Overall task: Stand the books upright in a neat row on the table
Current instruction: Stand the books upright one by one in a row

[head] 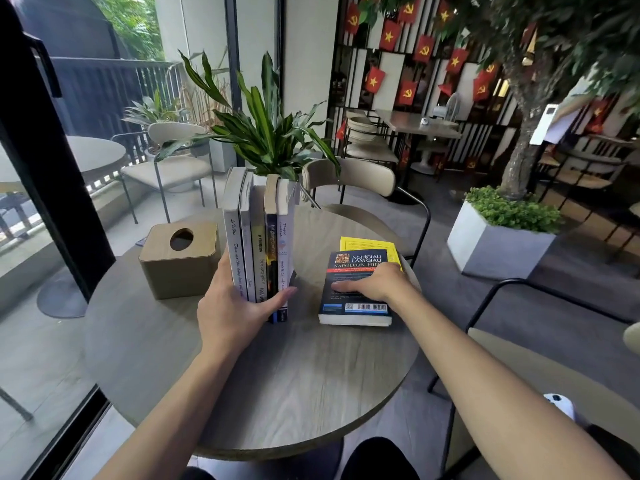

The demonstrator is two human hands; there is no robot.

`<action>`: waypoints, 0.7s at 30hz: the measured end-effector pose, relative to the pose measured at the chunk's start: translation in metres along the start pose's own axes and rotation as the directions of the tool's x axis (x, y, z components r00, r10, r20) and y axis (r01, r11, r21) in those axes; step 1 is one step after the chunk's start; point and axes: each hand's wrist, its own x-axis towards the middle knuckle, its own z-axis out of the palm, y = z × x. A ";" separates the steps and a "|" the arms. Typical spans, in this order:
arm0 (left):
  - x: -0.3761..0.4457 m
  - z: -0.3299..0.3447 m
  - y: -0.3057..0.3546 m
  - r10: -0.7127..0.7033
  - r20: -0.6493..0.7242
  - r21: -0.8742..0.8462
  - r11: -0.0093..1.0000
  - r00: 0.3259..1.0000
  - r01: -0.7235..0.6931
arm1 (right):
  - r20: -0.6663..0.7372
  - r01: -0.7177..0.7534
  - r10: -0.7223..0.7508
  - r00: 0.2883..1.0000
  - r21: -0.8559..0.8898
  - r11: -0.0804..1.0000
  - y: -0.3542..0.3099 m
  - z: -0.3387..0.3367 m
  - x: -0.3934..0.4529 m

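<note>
Item: round wood-grain counter (277,375), seen from the head camera.

Standing stock: five books in an upright row (258,244), spines toward the wearer, at the counter's middle-left, just right of a wooden tissue box (178,259). A potted plant (266,133) rises close behind the row.

Lying stock: one dark paperback (356,289) lies flat, back cover up, right of the row and apart from it. A yellow book (367,245) lies under it, showing at its far edge.

Left hand (235,306): grip spread, clasping the row low down, thumb against the rightmost spine, fingers hidden behind the leftmost cover. It acts as a bookend.

Right hand (374,284): flat on the dark paperback, fingers extended and pressing the cover. Whether the thumb has hooked an edge cannot be told.

Step in hand, by judgement: taking up the dark paperback to join the row; two books are left to stand.

Handling notes:
- Keep the left clasp firm; nothing props the row's right end.
- Curl fingers under the long edge, tip the book onto its bottom edge, spine forward.
- Slide it flush against the rightmost book, bottoms level.
- Lift cleanly so the yellow book is not dragged toward the counter's edge.
</note>
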 end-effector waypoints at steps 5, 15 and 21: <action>0.000 -0.001 -0.002 -0.030 0.008 0.017 0.999 1.000 0.030 | -0.129 0.041 -0.016 0.992 0.190 0.981 0.002 0.009 0.000; 0.000 -0.003 0.000 -0.028 0.041 -0.012 1.000 0.999 0.029 | -0.552 0.563 -0.340 0.762 0.304 0.769 -0.032 0.008 -0.042; -0.001 -0.005 0.003 -0.043 0.025 0.004 0.999 0.999 0.043 | -0.472 0.655 -0.462 0.751 0.440 0.614 -0.047 0.028 -0.042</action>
